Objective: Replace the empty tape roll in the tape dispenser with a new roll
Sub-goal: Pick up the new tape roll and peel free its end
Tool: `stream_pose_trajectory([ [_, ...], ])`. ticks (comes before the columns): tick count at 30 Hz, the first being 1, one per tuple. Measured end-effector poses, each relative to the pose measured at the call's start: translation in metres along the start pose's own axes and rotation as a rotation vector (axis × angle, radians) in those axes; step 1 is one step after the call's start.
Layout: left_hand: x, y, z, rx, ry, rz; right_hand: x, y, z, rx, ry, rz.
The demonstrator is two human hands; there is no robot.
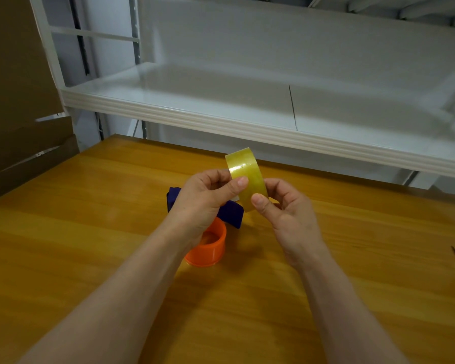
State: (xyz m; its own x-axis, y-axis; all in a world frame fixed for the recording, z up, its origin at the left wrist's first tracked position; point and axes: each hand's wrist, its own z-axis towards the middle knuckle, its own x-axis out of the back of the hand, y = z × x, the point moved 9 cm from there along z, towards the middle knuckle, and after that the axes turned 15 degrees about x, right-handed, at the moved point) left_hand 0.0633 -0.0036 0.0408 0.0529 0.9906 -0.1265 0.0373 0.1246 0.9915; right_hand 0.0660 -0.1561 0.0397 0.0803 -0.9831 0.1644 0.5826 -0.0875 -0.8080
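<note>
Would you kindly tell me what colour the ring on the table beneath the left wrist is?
The ring is bright orange, clearest in the head view.

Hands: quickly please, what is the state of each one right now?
Left hand: pinches the yellow tape roll.
Right hand: pinches the same roll at its lower edge.

I see a storeroom or shop stockroom: a white metal shelf [221,101] beyond my left hand [202,198], brown cardboard [19,101] well to its left, a plain wooden counter [90,206] beneath it.
</note>
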Motion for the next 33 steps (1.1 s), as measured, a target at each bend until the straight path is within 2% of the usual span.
stream_pose_trajectory([
  [10,0.001,-0.003,0.0,0.033,0.012,0.009,-0.001,-0.002,0.0,0.009,0.001,0.01],
  [17,-0.001,-0.003,0.001,-0.016,-0.011,-0.086,0.001,-0.006,0.001,0.052,-0.015,-0.055],
  [20,0.011,0.006,0.001,-0.04,0.016,-0.112,0.011,-0.018,0.003,0.127,0.091,0.017],
  [24,0.025,0.009,0.003,-0.02,-0.001,-0.085,0.034,-0.021,0.005,0.175,0.22,-0.055],
  [26,0.022,0.011,0.002,-0.027,-0.055,-0.075,0.033,-0.019,0.007,0.173,0.162,-0.073],
  [30,0.01,0.013,-0.001,-0.05,-0.149,-0.057,0.005,-0.018,0.005,0.129,-0.075,-0.034],
  [33,0.011,0.014,-0.002,-0.06,-0.165,-0.094,-0.008,-0.022,0.001,0.124,-0.153,0.011],
])
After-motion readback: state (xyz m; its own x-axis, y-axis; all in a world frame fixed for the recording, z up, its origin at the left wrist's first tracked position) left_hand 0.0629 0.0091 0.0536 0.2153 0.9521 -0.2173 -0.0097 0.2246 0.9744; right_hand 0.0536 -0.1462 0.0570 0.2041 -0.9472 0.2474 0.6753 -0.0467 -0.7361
